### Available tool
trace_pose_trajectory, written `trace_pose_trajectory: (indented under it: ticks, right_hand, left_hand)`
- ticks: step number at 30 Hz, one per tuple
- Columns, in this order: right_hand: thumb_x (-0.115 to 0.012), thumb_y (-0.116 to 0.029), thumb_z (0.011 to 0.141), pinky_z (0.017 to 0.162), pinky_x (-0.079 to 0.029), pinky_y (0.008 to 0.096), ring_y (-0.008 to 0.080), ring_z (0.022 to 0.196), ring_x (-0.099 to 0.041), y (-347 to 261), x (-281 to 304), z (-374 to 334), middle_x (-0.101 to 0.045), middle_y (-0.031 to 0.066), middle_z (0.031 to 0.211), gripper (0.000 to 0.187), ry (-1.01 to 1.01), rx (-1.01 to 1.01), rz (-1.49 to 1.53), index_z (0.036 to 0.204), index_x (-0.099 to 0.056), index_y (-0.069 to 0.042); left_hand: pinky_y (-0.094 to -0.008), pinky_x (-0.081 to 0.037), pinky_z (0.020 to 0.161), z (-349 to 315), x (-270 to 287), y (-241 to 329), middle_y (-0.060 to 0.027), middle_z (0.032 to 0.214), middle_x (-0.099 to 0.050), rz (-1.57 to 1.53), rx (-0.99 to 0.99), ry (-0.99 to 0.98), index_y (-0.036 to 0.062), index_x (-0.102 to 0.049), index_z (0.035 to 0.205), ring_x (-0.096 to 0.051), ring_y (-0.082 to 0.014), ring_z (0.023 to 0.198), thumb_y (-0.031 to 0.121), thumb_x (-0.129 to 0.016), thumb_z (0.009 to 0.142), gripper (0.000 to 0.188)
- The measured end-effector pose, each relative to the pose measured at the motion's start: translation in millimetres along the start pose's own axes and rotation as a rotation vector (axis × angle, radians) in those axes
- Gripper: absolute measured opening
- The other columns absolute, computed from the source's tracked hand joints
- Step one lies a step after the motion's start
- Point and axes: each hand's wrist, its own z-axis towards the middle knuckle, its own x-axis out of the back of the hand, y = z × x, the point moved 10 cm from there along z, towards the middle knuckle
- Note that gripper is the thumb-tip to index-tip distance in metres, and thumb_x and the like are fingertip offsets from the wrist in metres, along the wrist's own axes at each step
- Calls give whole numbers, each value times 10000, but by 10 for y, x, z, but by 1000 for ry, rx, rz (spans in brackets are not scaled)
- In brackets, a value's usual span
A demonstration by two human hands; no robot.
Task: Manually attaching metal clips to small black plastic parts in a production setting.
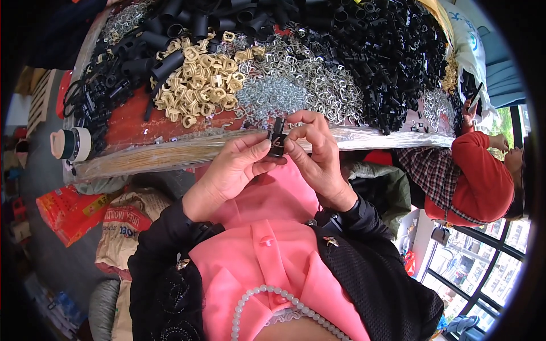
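Observation:
Close to the table's front edge, both hands meet on a small black plastic part [277,138]. My left hand [242,162] pinches it from the left between thumb and fingers. From the other side my right hand [318,156] has its thumb and index finger on the same part, the remaining fingers curled. A thin detail shows on the part's face, too small to make out. Just beyond the hands lie a heap of small clear or silvery pieces [270,96], a spread of bent metal clips [330,94] and a pile of beige plastic rings [199,85].
Black tubes [199,25] lie at the back of the table, with a mass of small black parts [392,62] on the right. A white and dark green roll [71,144] stands at the left corner. Sacks [122,224] sit below left. A person in red [483,176] is at right.

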Motion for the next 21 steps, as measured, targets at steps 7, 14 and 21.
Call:
trace_pose_trajectory:
  ticks: [7, 14, 21]
  right_hand:
    - [-602, -81, 744, 822, -338, 311, 219, 955, -435, 82, 4, 1, -460, 128, 1022, 94, 7, -35, -53, 757, -528, -25]
    - [-621, -25, 682, 788, -345, 338, 253, 934, -447, -55, -15, 25, -476, 123, 976, 119, -21, 85, -203, 758, -529, -33]
    - [-633, 19, 615, 751, -335, 347, 265, 900, -465, -165, -72, 8, -484, 111, 949, 193, -75, 225, -272, 761, -523, -42]
  left_hand:
    - [-242, -481, 699, 60, 62, -38, -83, 948, -574, -6, 6, 19, 4, -520, 1020, -592, -192, 808, 128, -503, 832, 226]
    - [-242, -481, 696, 71, 65, -50, -81, 934, -576, 12, 11, 19, 4, -525, 1018, -594, -186, 789, 132, -516, 826, 231]
    - [-231, -468, 701, 51, 74, -47, -71, 915, -575, 155, 18, 72, -4, -523, 1023, -587, -168, 791, 166, -518, 829, 258]
